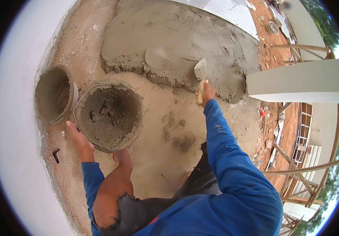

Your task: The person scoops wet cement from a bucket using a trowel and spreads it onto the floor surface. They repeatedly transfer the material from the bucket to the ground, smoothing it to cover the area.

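Observation:
My right hand (206, 93) is closed around the wooden handle of a trowel (201, 71). The trowel's blade rests on or just above the front part of a wet grey mortar layer (169, 43); contact is hard to make out. At the left stands a round bucket (136, 129) with mortar (110, 114) inside and a thin wire handle (75, 118). My left hand (82, 144) is against the bucket's near left side, by the wire. One digit stretches outward, while the other fingers are mostly hidden.
A second mortar-coated bucket (53, 94) stands beside the white wall (24, 102). A taut string (100, 47) runs along the mortar's left side. A white column (299, 80) rises at the right, with wooden scaffolding (305, 173) and red soil beyond. A small black angled piece (55, 155) lies near the wall.

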`<state>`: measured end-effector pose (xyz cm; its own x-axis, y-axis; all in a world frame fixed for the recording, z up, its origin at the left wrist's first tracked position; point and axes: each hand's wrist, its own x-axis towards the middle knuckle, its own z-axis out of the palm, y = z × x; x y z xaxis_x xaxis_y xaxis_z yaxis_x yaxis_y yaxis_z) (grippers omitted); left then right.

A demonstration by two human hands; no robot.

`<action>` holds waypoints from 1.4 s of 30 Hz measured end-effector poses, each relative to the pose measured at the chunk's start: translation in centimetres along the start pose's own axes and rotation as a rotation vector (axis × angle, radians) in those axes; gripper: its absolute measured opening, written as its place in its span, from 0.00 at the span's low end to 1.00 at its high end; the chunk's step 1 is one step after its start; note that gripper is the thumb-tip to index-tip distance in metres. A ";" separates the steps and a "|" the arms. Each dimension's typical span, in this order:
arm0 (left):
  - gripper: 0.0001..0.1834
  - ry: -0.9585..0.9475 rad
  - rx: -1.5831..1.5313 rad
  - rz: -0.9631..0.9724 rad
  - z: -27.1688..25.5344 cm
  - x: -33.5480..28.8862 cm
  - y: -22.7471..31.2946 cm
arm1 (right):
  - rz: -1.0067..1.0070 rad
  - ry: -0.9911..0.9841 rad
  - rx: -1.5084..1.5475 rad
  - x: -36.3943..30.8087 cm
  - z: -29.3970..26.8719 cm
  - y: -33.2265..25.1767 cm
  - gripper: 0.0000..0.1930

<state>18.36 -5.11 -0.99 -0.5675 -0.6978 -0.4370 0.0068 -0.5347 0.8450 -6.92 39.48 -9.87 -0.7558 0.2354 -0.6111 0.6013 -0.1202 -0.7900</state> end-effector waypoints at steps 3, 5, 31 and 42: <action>0.37 0.041 0.027 0.059 -0.2 0.4 0.0 | 0.005 -0.199 -0.028 -1.3 9.4 -0.1 0.25; 0.37 0.028 0.046 0.036 2.4 0.4 -0.2 | -0.171 -0.252 -0.184 0.2 13.4 1.1 0.24; 0.36 0.131 0.121 0.024 0.8 0.5 0.1 | -0.535 -0.002 -1.100 -1.1 10.7 -1.6 0.24; 0.36 0.017 0.039 -0.060 4.1 1.9 -2.7 | -0.285 0.603 -0.724 12.4 -30.4 -2.3 0.26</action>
<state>13.91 -3.05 -2.79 -0.5519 -0.6732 -0.4921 -0.0591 -0.5571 0.8283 -9.82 71.97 -14.08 -0.7591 0.6406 -0.1158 0.5830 0.5899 -0.5587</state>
